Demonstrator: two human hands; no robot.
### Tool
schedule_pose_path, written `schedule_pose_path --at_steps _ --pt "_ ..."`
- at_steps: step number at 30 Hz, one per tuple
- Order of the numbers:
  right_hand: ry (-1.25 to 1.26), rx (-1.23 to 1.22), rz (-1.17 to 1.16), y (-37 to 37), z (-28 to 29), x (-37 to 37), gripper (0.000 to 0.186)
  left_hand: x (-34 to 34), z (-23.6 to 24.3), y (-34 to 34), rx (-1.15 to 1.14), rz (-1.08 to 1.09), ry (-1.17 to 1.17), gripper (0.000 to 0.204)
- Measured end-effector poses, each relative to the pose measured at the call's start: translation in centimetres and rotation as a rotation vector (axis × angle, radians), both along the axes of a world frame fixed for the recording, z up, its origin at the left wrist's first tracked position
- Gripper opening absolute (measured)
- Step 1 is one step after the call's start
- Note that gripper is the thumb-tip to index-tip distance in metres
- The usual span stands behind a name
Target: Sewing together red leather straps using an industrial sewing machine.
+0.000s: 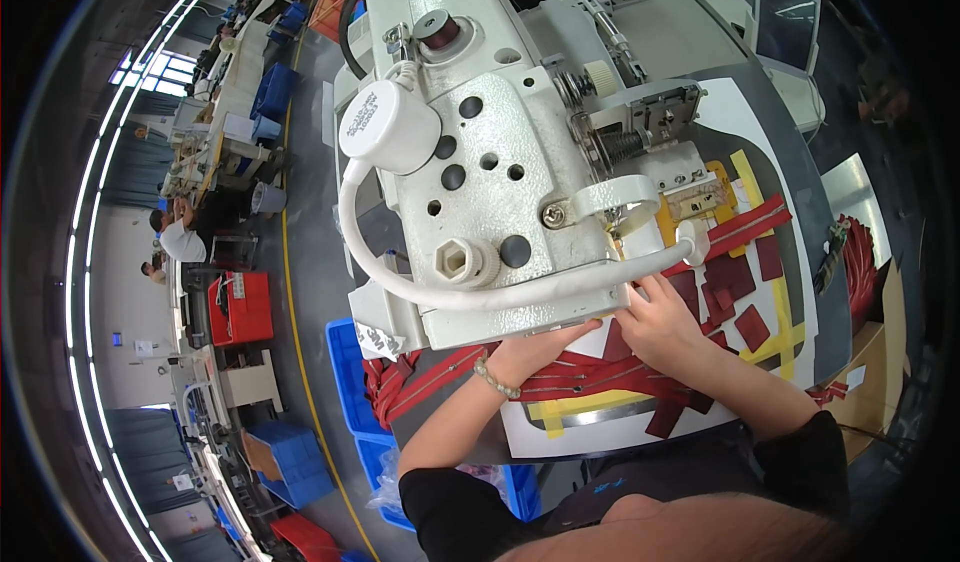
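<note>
Several red zipper strips (600,376) are being spread over a white sheet (530,440), workbenches (236,87) lining the room's left; one strip (748,226) is being angled lengthwise toward far right. Left hand (538,350) and right hand (660,326) are being held beneath a sewing machine (480,232), the grip being hidden; whether anything is being pinched cannot be told.

The machine (480,232) looks pebbled and glossy, like painted metal; its tube (500,297) is smooth plastic. Zippers (625,382) pair matt cloth with shiny metal teeth (748,227). Smooth paper (545,437) lines the counter's (832,330) near edge; bins (345,377) are glossy plastic.
</note>
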State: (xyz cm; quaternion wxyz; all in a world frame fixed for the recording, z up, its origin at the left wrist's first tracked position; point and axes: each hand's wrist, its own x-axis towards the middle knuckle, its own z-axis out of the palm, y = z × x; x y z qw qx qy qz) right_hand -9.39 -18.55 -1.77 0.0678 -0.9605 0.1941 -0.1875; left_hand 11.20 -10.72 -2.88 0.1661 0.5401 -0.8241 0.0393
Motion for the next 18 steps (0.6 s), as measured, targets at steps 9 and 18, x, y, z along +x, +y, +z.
schedule_pose_path --at_steps 9,18 --pt "0.019 0.019 0.026 0.0 0.1 0.0 0.047 0.5 0.4 0.2 0.233 0.015 0.196 0.039" --pt "-0.002 0.02 0.027 0.0 -0.2 0.0 0.045 1.2 0.8 1.7 0.094 0.044 0.277 0.034"
